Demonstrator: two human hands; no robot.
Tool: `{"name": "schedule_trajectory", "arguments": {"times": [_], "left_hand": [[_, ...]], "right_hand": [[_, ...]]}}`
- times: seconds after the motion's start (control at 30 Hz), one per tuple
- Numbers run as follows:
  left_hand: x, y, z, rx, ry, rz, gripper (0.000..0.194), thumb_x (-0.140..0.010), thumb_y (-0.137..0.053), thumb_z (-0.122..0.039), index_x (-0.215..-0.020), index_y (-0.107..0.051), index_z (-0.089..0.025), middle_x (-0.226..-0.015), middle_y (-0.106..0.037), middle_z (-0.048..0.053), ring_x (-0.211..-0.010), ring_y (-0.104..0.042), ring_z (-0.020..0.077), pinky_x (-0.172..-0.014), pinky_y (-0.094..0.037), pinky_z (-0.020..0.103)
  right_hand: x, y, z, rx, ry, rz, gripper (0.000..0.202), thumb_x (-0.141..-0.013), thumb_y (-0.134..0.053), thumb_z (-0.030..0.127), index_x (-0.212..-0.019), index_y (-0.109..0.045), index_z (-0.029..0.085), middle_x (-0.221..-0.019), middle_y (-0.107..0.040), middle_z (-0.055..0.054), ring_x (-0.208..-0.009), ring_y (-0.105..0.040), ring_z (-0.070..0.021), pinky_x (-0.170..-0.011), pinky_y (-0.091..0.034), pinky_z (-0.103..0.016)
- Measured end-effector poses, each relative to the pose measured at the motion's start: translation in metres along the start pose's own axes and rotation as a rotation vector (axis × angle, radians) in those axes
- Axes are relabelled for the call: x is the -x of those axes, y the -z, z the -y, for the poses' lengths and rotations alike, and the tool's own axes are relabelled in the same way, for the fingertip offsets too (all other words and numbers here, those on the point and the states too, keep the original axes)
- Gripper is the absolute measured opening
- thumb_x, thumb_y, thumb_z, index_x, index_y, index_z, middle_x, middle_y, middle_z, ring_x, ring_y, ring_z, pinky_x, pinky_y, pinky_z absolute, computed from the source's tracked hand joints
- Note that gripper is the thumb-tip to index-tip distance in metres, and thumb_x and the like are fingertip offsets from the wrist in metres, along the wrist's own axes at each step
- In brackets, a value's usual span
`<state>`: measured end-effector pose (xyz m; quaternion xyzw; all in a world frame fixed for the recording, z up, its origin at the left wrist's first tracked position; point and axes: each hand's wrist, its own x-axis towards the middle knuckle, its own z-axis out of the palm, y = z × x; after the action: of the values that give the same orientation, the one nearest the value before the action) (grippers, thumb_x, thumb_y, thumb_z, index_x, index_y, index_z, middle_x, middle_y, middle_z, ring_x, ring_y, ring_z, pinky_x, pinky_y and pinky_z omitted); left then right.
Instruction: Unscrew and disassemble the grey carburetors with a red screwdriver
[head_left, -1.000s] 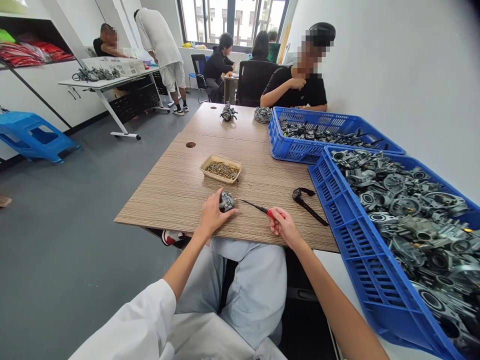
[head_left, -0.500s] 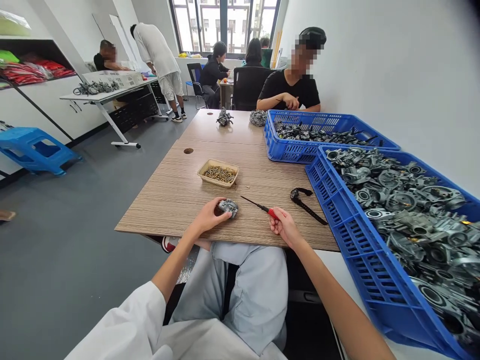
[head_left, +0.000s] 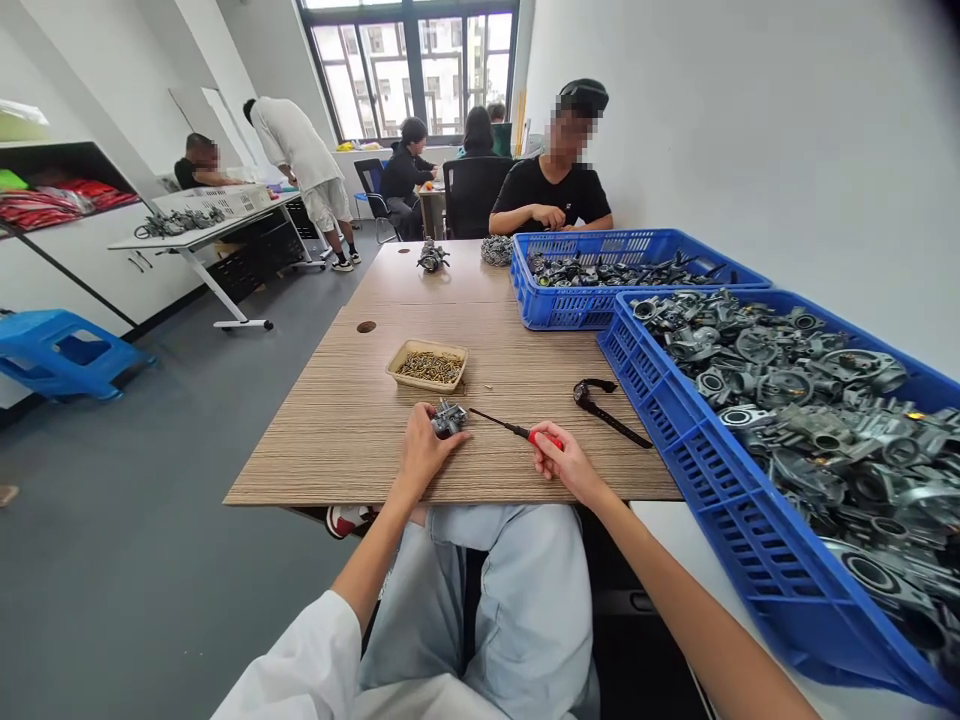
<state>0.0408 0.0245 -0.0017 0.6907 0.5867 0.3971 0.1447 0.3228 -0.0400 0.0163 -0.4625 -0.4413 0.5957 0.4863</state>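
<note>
My left hand [head_left: 425, 447] is closed around a grey metal carburetor body [head_left: 449, 417], low over the front part of the wooden table [head_left: 315, 450]. My right hand [head_left: 561, 460] grips the red handle of a screwdriver [head_left: 517, 430]. Its dark shaft points left, and the tip is close to the right side of the carburetor body; whether they touch I cannot tell. Just beyond my left hand stands a beige tray [head_left: 427, 386] full of small brass-coloured parts. One small brass piece [head_left: 488, 387] lies on the table right of the tray.
A black wristwatch [head_left: 592, 397] lies near the blue crate [head_left: 720, 480] of metal castings on my right. Behind it is a second blue crate [head_left: 559, 308] with dark parts. Another metal assembly [head_left: 433, 257] sits at the far end. A person [head_left: 555, 190] sits across the table.
The carburetor body has been turned in my left hand, showing a different side. The screwdriver tip has come nearer to it. My view has tilted up and shifted slightly right.
</note>
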Motion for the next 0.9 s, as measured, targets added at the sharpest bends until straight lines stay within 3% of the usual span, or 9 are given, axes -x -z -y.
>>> {"name": "schedule_trajectory", "arguments": {"times": [0.33, 0.47, 0.63, 0.77, 0.9], "left_hand": [[-0.0001, 0.0044, -0.0008, 0.030, -0.113, 0.046, 0.067, -0.089, -0.080, -0.039, -0.143, -0.042, -0.027, -0.130, -0.057, 0.010, -0.122, -0.062, 0.0281, -0.105, -0.052, 0.043], [-0.0006, 0.0058, 0.0001, 0.062, -0.062, 0.041, 0.061, -0.091, -0.076, -0.036, -0.144, -0.047, -0.027, -0.120, -0.061, 0.009, -0.116, -0.065, 0.0270, -0.100, -0.054, 0.041], [-0.0024, 0.0039, 0.0032, 0.114, -0.095, 0.094, 0.059, -0.093, -0.072, -0.035, -0.146, -0.047, -0.025, -0.128, -0.065, 0.011, -0.123, -0.064, 0.0284, -0.106, -0.051, 0.043], [-0.0031, 0.0021, 0.0051, 0.120, -0.103, 0.126, 0.051, -0.093, -0.071, -0.034, -0.138, -0.051, -0.023, -0.130, -0.068, 0.011, -0.123, -0.064, 0.0287, -0.108, -0.050, 0.044], [-0.0024, 0.0013, 0.0075, 0.086, -0.102, 0.120, 0.044, -0.093, -0.071, -0.037, -0.130, -0.053, -0.022, -0.119, -0.068, 0.010, -0.113, -0.066, 0.0278, -0.100, -0.052, 0.041]], "right_hand": [[0.0019, -0.0053, -0.0034, 0.164, 0.092, 0.041, 0.041, -0.087, -0.074, 0.061, -0.100, -0.061, 0.024, -0.063, -0.056, 0.006, -0.051, -0.055, -0.0121, -0.040, -0.042, -0.020], [0.0010, -0.0056, -0.0057, 0.217, 0.104, 0.036, 0.040, -0.089, -0.072, 0.060, -0.101, -0.060, 0.024, -0.062, -0.055, 0.007, -0.050, -0.054, -0.0121, -0.039, -0.043, -0.020], [0.0005, -0.0037, -0.0078, 0.257, 0.114, 0.031, 0.039, -0.092, -0.070, 0.059, -0.104, -0.060, 0.023, -0.064, -0.055, 0.007, -0.050, -0.055, -0.0124, -0.039, -0.043, -0.021], [0.0024, -0.0044, -0.0077, 0.301, 0.111, 0.027, 0.039, -0.094, -0.067, 0.059, -0.108, -0.059, 0.023, -0.064, -0.056, 0.007, -0.050, -0.053, -0.0122, -0.040, -0.044, -0.021], [0.0048, -0.0073, -0.0080, 0.384, 0.128, -0.006, 0.037, -0.096, -0.065, 0.057, -0.110, -0.059, 0.023, -0.065, -0.058, 0.006, -0.045, -0.047, -0.0099, -0.041, -0.041, -0.022]]}}
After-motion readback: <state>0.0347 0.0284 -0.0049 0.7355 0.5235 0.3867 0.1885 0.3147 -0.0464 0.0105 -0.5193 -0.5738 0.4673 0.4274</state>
